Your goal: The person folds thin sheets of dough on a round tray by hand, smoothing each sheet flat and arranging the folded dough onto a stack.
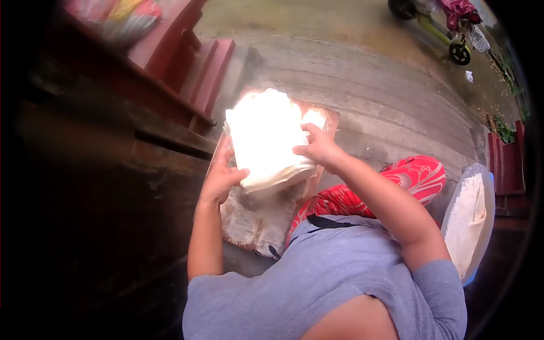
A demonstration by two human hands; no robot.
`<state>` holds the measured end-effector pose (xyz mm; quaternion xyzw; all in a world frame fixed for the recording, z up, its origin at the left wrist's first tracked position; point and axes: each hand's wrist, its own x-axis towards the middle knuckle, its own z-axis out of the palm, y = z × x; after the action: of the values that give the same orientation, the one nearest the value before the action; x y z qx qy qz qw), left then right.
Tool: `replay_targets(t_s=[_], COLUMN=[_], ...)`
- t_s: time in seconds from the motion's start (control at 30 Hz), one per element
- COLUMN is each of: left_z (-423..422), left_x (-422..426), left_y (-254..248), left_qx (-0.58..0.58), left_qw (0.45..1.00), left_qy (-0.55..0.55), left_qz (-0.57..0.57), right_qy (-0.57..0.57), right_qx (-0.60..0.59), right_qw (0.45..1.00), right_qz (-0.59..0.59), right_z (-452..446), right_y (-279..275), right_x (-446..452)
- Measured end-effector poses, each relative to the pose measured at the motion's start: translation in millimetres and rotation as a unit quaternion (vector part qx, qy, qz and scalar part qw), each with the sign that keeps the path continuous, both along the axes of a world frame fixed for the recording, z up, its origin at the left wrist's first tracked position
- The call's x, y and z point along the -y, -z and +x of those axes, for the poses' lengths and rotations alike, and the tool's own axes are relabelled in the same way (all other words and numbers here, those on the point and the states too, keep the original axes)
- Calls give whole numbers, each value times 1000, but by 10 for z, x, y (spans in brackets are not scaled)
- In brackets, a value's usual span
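Note:
A thick stack of soft, pale sheets [269,147] lies over a flour-dusted wooden board [243,221] in front of me. Its upper part is bleached by glare, so its surface detail is lost; along the near edge several folded layers show. My left hand [222,178] holds the left side, thumb over the near left corner and fingers along the edge. From the right, my right hand [318,146] grips the opposite side with thumb and fingers bent against it. Parts of the fingers are hidden by the stack or washed out. What the sheets are made of I cannot tell.
At my right stands a light plastic tub [488,212] with a pale, powdery folded sheet [467,221] in it. Dark red wooden pieces [212,79] are at the upper left. Concrete steps [362,73] lead out to a small wheeled bike [447,34].

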<state>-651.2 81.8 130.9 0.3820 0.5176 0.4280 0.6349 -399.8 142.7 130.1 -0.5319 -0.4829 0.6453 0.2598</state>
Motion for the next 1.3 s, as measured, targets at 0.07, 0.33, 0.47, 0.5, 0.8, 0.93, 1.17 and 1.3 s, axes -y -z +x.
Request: replay_targets(t_s=[0.07, 0.33, 0.47, 0.5, 0.8, 0.93, 1.17, 1.3], left_z=[-26, -172, -28, -25, -372, -843, 282, 1047], left_x=[39, -910, -1425, -1477, -1669, -1854, -1324, -433], left_y=[39, 253, 255, 306, 730, 789, -674, -1544], left_qx=[-24, -558, -624, -630, -637, -695, -129, -92], left_qw=[998, 795, 781, 775, 758, 698, 956, 865], left_qy=[33, -98, -11, -4, -98, -140, -24, 211], left_qz=[-50, 217, -18, -45, 101, 104, 263, 445], right_qy=[-54, -267, -320, -318, -334, -351, -361, -317], right_qx=[218, 256, 310, 311, 299, 312, 292, 221], right_qw=[973, 752, 739, 739, 729, 720, 726, 719], right_qz=[58, 546, 506, 506, 518, 511, 508, 578], right_z=[35, -330, -370, -353, -325, -321, -288, -129], right_y=[-120, -327, 68, 107, 153, 157, 48, -72], right_x=[-36, 282, 423, 431, 414, 458, 345, 410])
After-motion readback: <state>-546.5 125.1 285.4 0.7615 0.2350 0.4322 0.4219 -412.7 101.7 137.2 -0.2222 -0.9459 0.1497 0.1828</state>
